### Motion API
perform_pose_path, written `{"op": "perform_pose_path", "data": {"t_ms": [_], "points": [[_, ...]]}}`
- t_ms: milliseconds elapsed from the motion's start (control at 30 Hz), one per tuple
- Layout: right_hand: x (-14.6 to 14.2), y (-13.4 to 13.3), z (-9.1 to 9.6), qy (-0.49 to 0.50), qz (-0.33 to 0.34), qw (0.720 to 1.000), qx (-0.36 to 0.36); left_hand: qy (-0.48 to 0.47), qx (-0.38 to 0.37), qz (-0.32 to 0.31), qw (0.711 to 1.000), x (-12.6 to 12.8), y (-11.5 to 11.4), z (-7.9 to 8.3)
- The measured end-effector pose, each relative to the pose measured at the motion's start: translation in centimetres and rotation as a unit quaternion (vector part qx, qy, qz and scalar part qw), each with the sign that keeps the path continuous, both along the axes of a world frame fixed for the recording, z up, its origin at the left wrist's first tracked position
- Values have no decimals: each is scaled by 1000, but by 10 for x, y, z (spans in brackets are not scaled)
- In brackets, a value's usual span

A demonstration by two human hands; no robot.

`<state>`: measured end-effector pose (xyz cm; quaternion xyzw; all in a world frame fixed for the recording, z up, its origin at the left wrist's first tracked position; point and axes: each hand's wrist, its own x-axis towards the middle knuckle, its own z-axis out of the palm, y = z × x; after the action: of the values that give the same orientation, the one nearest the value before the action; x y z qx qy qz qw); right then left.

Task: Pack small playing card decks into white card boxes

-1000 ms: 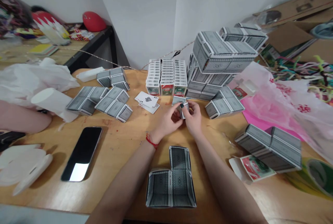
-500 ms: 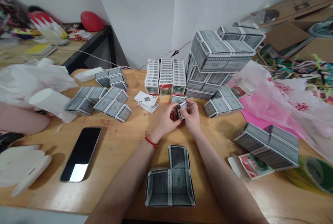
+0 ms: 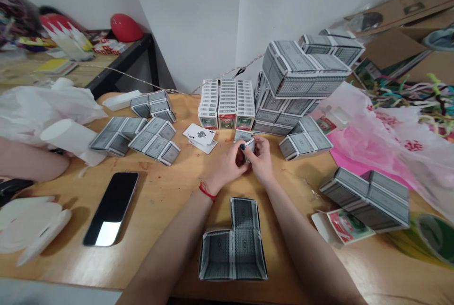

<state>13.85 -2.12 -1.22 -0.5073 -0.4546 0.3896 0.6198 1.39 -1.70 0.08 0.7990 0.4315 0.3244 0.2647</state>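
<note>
Both hands meet at mid-table around grey-backed playing cards (image 3: 250, 145), partly hidden by the fingers. My left hand (image 3: 228, 167), with a red cord at the wrist, has its fingers curled against them from the left. From the right, my right hand (image 3: 261, 159) grips the same cards, thumb in front. A grey patterned card surface (image 3: 242, 135) shows just behind the fingertips. Left of the hands lie loose white cards (image 3: 199, 135), a spade on the top one. Between my forearms stands an L-shaped open form made of playing cards (image 3: 244, 236).
Stacked card packs (image 3: 227, 106) stand behind the hands. Folded card blocks (image 3: 156, 142) sit at left, and a taller stack of them (image 3: 305, 73) rises at back right. A phone (image 3: 112, 208) lies left; green tape (image 3: 432, 236) and pink plastic (image 3: 379, 130) lie right.
The view has shifted very slightly. Both hands stay at the same spot on the cards, with only a tiny movement of the fingers.
</note>
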Motion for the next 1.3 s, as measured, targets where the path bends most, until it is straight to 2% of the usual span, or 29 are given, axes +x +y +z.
{"op": "perform_pose_path", "data": {"t_ms": [233, 567, 1033, 1300], "points": [[-1, 0, 2, 17, 1, 1000, 9, 5, 10, 18, 1000, 2, 0, -2], [-3, -2, 7, 65, 74, 995, 7, -19, 33, 12, 999, 2, 1, 3], [-1, 0, 6, 64, 56, 996, 0, -88, 37, -14, 995, 5, 4, 0], [0, 1, 7, 53, 44, 998, 2, -95, 29, -26, 995, 5, 5, 2]]}}
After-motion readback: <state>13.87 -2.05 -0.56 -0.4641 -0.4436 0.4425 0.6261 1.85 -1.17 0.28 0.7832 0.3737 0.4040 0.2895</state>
